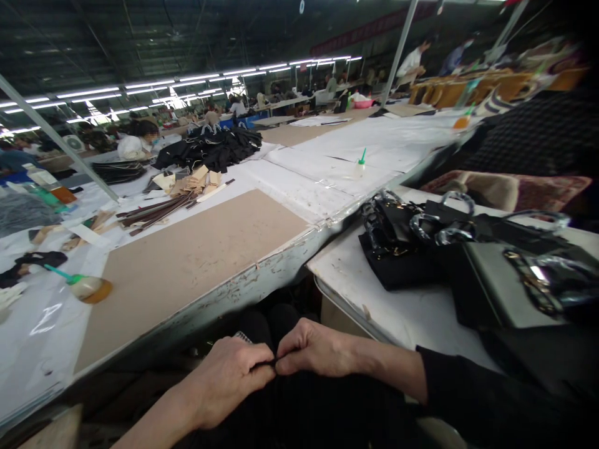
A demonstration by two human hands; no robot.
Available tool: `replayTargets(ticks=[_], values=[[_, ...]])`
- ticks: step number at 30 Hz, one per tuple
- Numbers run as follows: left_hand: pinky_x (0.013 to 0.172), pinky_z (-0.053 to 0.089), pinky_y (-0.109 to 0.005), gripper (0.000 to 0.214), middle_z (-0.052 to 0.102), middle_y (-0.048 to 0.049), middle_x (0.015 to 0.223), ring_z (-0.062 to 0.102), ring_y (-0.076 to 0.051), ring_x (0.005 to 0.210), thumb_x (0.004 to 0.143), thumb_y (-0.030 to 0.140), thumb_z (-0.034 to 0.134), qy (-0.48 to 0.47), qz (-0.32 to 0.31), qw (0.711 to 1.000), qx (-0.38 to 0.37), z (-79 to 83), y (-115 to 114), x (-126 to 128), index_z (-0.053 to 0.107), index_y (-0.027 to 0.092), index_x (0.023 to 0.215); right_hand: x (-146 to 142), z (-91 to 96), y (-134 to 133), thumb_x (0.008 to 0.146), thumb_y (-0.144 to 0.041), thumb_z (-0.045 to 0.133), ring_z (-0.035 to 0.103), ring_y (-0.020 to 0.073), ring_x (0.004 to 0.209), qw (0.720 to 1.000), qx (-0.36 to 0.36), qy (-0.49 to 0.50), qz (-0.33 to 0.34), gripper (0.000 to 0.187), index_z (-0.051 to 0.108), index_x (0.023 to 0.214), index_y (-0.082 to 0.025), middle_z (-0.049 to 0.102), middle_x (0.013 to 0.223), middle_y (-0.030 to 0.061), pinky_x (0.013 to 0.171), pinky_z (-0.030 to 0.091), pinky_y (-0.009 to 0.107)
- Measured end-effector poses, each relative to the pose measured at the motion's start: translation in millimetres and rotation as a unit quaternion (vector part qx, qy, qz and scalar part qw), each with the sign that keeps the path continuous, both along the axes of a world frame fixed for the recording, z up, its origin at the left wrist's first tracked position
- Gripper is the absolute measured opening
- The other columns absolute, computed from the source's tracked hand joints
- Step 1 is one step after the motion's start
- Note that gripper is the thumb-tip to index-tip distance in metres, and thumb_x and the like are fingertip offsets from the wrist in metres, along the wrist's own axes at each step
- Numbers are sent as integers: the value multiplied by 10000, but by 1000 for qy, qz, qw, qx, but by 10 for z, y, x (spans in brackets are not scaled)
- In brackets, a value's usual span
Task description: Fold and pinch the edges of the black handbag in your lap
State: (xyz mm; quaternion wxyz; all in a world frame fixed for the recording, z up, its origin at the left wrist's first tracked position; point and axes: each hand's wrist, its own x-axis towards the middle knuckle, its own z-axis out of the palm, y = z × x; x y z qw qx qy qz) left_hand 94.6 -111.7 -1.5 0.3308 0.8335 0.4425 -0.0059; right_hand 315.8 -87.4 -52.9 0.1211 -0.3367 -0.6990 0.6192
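Observation:
Over my lap, below the table's front edge, my left hand (pixel 236 368) and my right hand (pixel 316 349) meet fingertip to fingertip. Both are closed in a pinch, thumb against forefinger. Something small and dark seems to sit where the fingertips come together, but against the black clothing I cannot make out what it is. A bit of checked fabric (pixel 242 337) shows just behind my left hand. Neither hand touches the table.
A brown board (pixel 201 249) lies on the white-covered table (pixel 346 149). A glue bottle (pixel 88 288) lies tilted on its left; another bottle (pixel 361 161) stands farther back. Black handbags with wrapped handles (pixel 421 243) crowd the right-hand table. Black pieces (pixel 210 146) and brown strips (pixel 159 212) are piled left.

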Motion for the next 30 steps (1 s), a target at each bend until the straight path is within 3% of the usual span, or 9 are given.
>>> replayTargets(ticks=[4,6,12,22,30], values=[[696,379,-234,44,677,44,838,602,-166,801,931,268,639,-9,26,1000,-13,-4,-10,-31,681,266,920,6,5,28,825,-321,714,416,89,569,999,39,-8,25,189,750,807,-136,476,587,-64,511,301,208],[762,406,-234,117,707,51,926,629,-170,882,895,222,685,-34,44,998,-10,-21,-20,-33,673,276,999,16,15,46,804,-360,749,461,101,607,997,68,-13,42,221,757,841,-142,501,611,-58,530,318,204],[730,430,-224,85,688,55,853,630,-137,795,924,182,667,-57,47,996,41,-56,-34,31,635,231,862,66,-25,59,776,-392,784,479,103,599,996,78,-34,35,265,782,888,-152,523,602,-66,538,353,201],[738,474,-270,78,722,26,894,690,-172,789,938,146,649,16,-17,991,135,-135,-22,89,648,221,917,118,-8,64,744,-310,822,497,110,614,997,62,-38,13,190,782,848,-156,545,607,-65,543,359,204],[670,464,-280,137,719,24,843,699,-186,749,910,80,617,57,-37,983,171,-158,0,157,633,213,882,106,-45,53,759,-276,808,525,115,628,994,99,-51,11,159,781,853,-151,573,621,-58,545,353,205]])
